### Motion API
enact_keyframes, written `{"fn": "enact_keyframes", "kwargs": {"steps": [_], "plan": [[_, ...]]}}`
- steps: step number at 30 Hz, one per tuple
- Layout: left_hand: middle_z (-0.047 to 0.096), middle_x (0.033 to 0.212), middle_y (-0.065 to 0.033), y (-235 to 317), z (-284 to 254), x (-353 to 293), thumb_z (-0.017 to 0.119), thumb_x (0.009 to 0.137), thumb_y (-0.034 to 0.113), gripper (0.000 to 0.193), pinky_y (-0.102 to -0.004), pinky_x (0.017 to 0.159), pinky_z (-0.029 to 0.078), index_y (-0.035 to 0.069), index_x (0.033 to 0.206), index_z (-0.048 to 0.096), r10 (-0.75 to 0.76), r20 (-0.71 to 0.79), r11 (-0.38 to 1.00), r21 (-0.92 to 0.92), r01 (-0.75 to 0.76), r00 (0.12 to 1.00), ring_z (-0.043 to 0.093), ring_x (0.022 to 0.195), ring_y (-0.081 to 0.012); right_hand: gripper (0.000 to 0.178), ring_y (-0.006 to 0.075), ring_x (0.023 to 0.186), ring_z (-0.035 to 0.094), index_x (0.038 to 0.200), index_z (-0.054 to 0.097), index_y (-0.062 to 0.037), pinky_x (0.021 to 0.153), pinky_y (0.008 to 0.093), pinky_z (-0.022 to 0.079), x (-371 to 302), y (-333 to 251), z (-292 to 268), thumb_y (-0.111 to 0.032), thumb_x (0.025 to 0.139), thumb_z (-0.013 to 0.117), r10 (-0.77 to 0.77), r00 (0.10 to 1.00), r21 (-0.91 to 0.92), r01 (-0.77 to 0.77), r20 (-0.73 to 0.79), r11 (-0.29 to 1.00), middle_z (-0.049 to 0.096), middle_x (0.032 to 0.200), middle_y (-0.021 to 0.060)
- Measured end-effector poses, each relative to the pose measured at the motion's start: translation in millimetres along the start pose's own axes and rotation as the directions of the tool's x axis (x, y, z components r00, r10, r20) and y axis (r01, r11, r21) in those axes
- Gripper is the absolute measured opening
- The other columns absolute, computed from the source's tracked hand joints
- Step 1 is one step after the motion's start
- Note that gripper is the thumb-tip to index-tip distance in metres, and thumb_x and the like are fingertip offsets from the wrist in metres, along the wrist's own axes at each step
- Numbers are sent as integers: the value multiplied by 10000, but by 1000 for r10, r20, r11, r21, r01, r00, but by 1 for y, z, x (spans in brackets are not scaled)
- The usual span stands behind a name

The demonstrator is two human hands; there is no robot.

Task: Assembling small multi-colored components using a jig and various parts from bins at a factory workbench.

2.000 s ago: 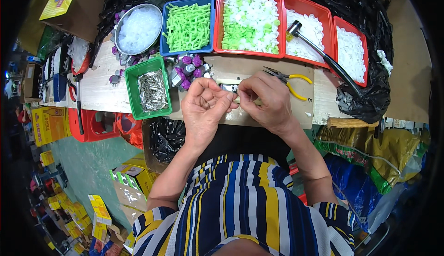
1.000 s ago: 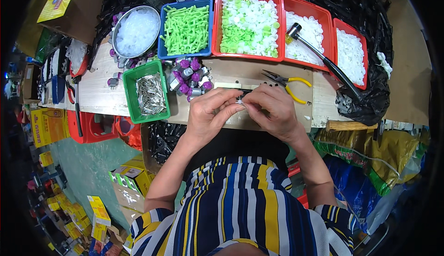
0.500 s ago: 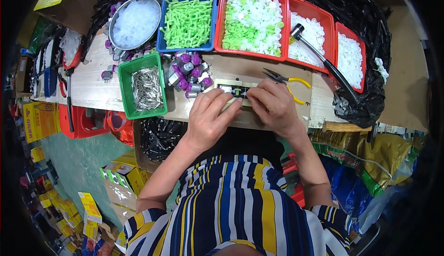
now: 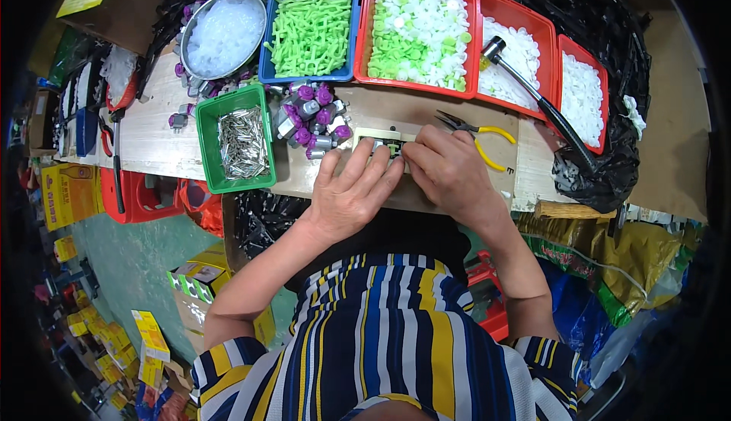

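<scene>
A small pale strip with dark parts [image 4: 383,140] lies on the wooden bench [image 4: 152,143], just above centre, pinned under both hands. The left hand [image 4: 352,194] lies flat, fingers spread, its tips resting on the strip's left end. The right hand [image 4: 449,171] is curled with its fingertips pressed on the right end. At 10 o'clock from the strip sits a cluster of purple-capped motors [image 4: 308,120], at 9 o'clock a green tray of metal pins [image 4: 240,145], and at 3 o'clock yellow-handled pliers [image 4: 481,132].
</scene>
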State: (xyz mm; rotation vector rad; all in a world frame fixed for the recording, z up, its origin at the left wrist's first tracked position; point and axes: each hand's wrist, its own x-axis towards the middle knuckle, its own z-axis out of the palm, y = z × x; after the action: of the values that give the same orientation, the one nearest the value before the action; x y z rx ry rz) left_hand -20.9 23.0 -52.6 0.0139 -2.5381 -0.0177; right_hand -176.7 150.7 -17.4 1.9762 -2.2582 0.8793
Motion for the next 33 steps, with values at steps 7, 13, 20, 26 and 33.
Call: {"fn": "enact_keyframes", "kwargs": {"steps": [7,13,20,26,33], "plan": [[619,1127,-23,-5,-8,5,696,815,222,302,-434,946,358,136,1105,697,144,87,974,165,-157,986,554,1136,-220,165,260,764,598,954,657,-51,677,371,451,1,5,-1,-49,793,693,51,999,155,-51,4,987,559,844,75],[583,1145,-60,-9,-4,5,571,828,211,337,-468,969,370,59,1112,671,212,99,963,147,-225,972,514,1190,-212,218,276,801,605,1008,658,-48,687,382,461,-1,5,-1,-31,791,651,57,997,129,-63,50,990,559,882,93],[602,1086,-90,-12,-8,14,597,828,182,309,-476,955,394,29,1088,665,227,113,973,20,-230,967,557,1145,-246,202,237,945,609,979,636,-17,726,375,462,6,-7,-20,-79,788,611,-80,965,-131,116,250,985,566,945,79],[610,1067,-101,-6,-6,17,719,825,195,317,-458,960,387,37,1093,658,151,91,986,-86,-144,984,574,1095,-277,201,265,885,616,999,643,-13,720,377,466,0,0,-12,-69,811,600,-35,988,-1,35,148,999,566,923,97],[613,1094,-124,-6,-23,25,797,746,123,417,-471,918,437,24,1128,661,66,169,957,-289,-15,983,553,1088,-346,182,305,807,651,1029,656,-20,687,392,523,-15,51,-95,-31,850,619,122,982,34,-118,-143,992,630,891,135]]}}
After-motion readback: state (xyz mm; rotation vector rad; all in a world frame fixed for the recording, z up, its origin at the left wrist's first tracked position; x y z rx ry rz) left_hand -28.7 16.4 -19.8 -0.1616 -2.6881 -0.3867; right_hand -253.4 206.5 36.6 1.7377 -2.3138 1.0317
